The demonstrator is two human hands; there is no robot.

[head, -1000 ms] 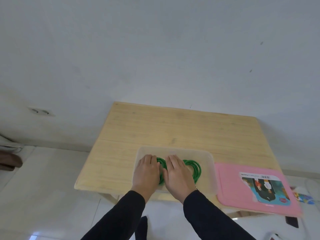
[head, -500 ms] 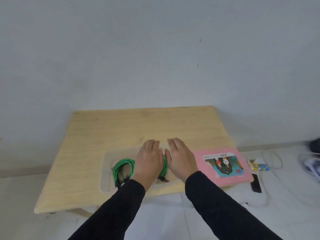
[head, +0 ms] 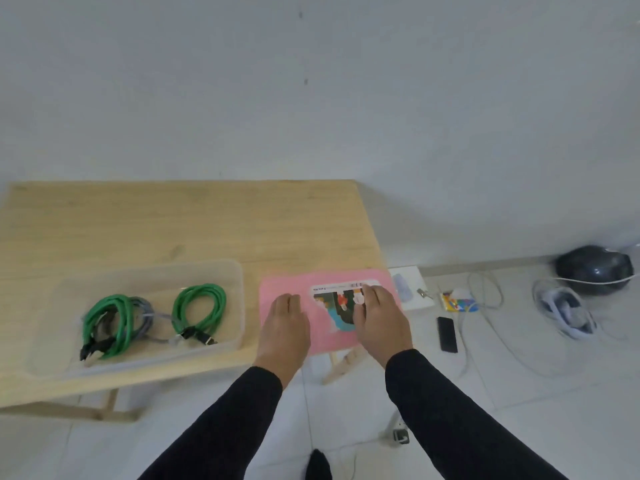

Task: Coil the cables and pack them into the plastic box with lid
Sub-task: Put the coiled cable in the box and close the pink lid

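A clear plastic box (head: 235, 278) sits near the front edge of the wooden table (head: 180, 220). Inside it lie two green cable coils, one on the left (head: 109, 320) and one on the right (head: 201, 306), with a grey cable (head: 149, 317) between them. The pink lid (head: 277, 289) with a colourful label lies flat at the table's right front corner. My left hand (head: 285, 327) rests flat over the lid's left part. My right hand (head: 381, 320) lies over the label on its right part. Both hands have fingers extended and hold nothing.
On the tiled floor to the right lie a black phone (head: 447, 334), a white cable (head: 485, 306), a small colourful packet (head: 459, 302), a white card (head: 408, 289), a shoe (head: 564, 311) and a dark bag (head: 594, 270). A grey wall stands behind the table.
Both hands left the box and the coils and moved right onto the pink lid. The view swung to the right, so the box now sits at the left.
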